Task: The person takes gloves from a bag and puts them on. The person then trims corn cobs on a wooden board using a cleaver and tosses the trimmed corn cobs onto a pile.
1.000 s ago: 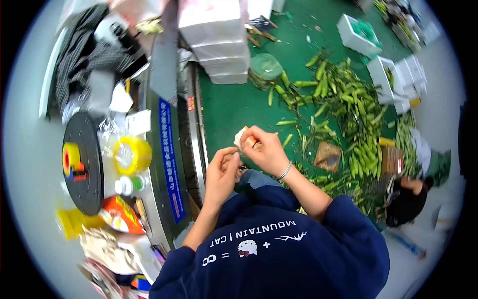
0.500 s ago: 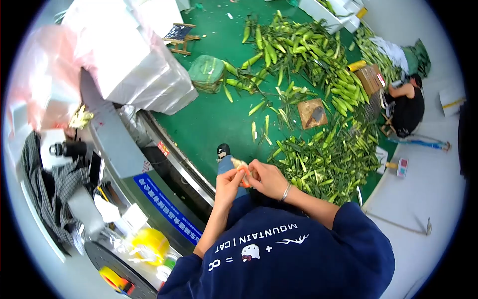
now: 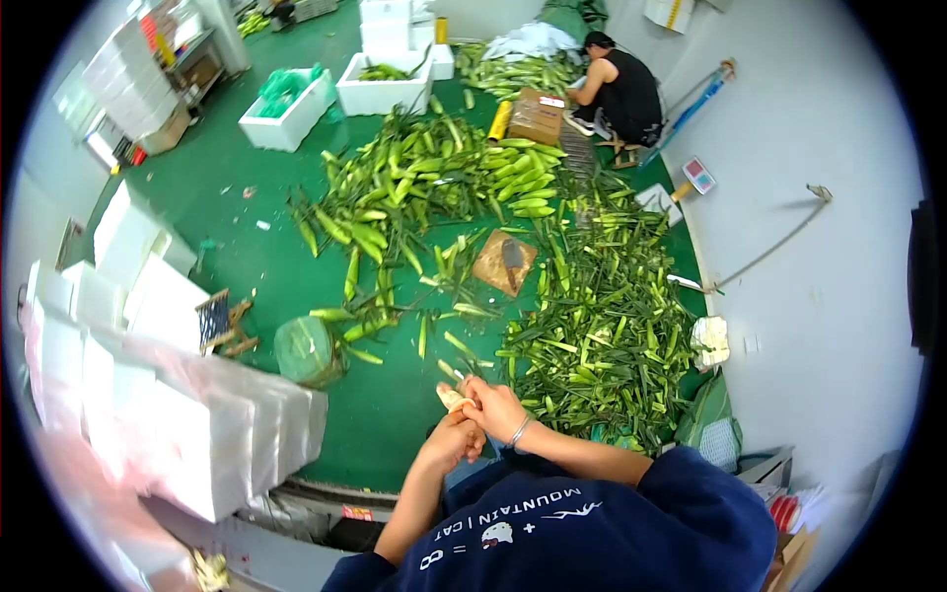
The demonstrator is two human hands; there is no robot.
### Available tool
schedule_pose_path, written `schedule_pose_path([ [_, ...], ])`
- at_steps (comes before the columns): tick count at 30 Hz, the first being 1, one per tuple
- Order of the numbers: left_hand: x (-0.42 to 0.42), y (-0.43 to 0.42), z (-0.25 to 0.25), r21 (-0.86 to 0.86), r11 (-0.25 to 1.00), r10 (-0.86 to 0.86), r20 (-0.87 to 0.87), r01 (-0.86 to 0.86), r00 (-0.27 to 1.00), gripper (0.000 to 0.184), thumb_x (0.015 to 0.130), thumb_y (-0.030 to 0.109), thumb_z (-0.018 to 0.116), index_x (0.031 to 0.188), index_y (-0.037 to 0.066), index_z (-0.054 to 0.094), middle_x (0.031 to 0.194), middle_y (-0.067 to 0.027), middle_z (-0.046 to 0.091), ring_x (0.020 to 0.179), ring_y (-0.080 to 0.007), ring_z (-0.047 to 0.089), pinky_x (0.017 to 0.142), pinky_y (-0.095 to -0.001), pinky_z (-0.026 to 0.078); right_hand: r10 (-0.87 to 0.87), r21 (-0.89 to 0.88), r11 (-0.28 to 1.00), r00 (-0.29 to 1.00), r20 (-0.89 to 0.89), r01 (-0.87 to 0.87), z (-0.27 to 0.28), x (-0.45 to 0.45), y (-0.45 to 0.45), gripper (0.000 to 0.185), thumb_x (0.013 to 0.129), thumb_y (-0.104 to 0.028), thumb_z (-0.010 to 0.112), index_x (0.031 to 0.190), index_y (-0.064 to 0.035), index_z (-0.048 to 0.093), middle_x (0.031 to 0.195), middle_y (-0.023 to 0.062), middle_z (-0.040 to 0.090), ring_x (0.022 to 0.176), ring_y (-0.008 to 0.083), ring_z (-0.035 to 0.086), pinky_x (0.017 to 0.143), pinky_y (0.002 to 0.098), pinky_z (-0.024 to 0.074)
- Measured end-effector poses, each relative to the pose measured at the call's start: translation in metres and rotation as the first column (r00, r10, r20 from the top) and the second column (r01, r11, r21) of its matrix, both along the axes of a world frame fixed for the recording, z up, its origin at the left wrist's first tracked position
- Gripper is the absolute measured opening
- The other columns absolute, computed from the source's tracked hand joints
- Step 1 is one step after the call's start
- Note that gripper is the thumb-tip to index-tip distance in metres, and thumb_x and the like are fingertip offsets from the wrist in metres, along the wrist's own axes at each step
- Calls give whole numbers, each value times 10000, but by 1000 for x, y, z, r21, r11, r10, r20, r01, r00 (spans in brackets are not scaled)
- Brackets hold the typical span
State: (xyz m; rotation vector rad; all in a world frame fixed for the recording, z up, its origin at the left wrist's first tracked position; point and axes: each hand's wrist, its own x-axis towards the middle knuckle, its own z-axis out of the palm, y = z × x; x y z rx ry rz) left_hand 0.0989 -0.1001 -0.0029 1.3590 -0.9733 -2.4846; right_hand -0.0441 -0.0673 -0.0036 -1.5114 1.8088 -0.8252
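left hand (image 3: pixel 452 440) and right hand (image 3: pixel 495 408) meet, fingers curled around a small cream-coloured item (image 3: pixel 452 399), perhaps food; their grip partly hides its shape.

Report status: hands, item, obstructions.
Left hand and right hand together. Small pale item between them, individual grips unclear. Nothing visibly blocking; leafy green pile nearby.

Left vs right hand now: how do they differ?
- Wrist: the right hand has a bracelet at its wrist; the left hand's wrist is bare.
- Position: the right hand is further forward; the left hand is nearer the body.
Shared: both are bare hands, close together at a small pale item.
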Motion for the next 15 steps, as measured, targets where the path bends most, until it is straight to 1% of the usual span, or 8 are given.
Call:
schedule_pose_path([
  [3, -27, -43, -26, 304, 943, 202, -203, -135, 958, 212, 842, 114, 489, 949, -35, 596, 685, -54, 561, 502, -119, 451, 448, -235, 383, -109, 197, 970, 977, -182, 145, 2, -28, -11, 215, 800, -173, 648, 923, -52, 519, 744, 206, 637, 721, 421, 629, 643, 515, 501],
  [4, -35, -55, -54, 329, 907, 346, -222, -264, 912, 303, 827, 91, 453, 1035, -75, 598, 730, -63, 583, 607, -147, 548, 567, -242, 473, -121, 201, 967, 978, -170, 155, -11, -37, -14, 221, 797, -177, 651, 927, -49, 526, 732, 189, 639, 710, 411, 631, 639, 501, 504],
  [6, -63, -81, -60, 27, 984, 176, -323, -177, 930, 397, 795, 31, 453, 1143, -112, 579, 974, -166, 656, 831, -214, 663, 723, -302, 548, -146, 210, 962, 978, -147, 175, -32, -55, -21, 234, 791, -187, 655, 934, -44, 538, 706, 155, 643, 687, 390, 635, 630, 473, 509],
  [7, -75, -92, -68, -156, 972, 133, -249, -175, 959, 380, 796, 3, 454, 1135, -94, 596, 1029, -185, 659, 876, -223, 668, 751, -315, 548, -179, 209, 959, 981, -80, 192, -41, -65, -31, 235, 792, -186, 653, 931, -39, 533, 709, 157, 642, 688, 391, 635, 630, 471, 503],
  [10, -115, -115, -108, -637, 759, 118, -65, -132, 991, 322, 817, -17, 498, 1105, -30, 641, 1088, -189, 660, 968, -257, 652, 830, -360, 525, -183, 107, 978, 982, 36, 179, -58, -87, -89, 218, 791, -169, 639, 919, -40, 520, 688, 159, 627, 681, 390, 630, 621, 472, 489],
  [12, -139, -135, -151, -772, 617, 159, -63, -149, 985, 279, 836, -8, 541, 1082, 17, 671, 1093, -175, 656, 1014, -282, 632, 881, -393, 502, -84, -175, 982, 996, -35, 77, -76, -98, -122, 191, 795, -143, 611, 942, -63, 517, 684, 178, 621, 659, 412, 615, 598, 493, 476],
  [13, -149, -157, -173, -690, 691, 176, -126, -214, 976, 262, 863, 44, 550, 1099, 17, 662, 1126, -185, 647, 1021, -287, 631, 897, -410, 499, -60, -160, 986, 997, -51, 51, -80, -110, -135, 191, 796, -138, 607, 949, -67, 519, 680, 180, 619, 657, 416, 611, 595, 496, 475],
  [15, -179, -197, -162, -85, 942, 306, -182, -325, 934, 336, 948, 132, 416, 1226, 35, 576, 1216, -181, 604, 1104, -350, 574, 985, -458, 452, 51, -10, 999, 999, -8, -51, -82, -134, -157, 258, 799, -125, 591, 1036, -69, 507, 687, 210, 618, 652, 431, 608, 591, 507, 484],
])
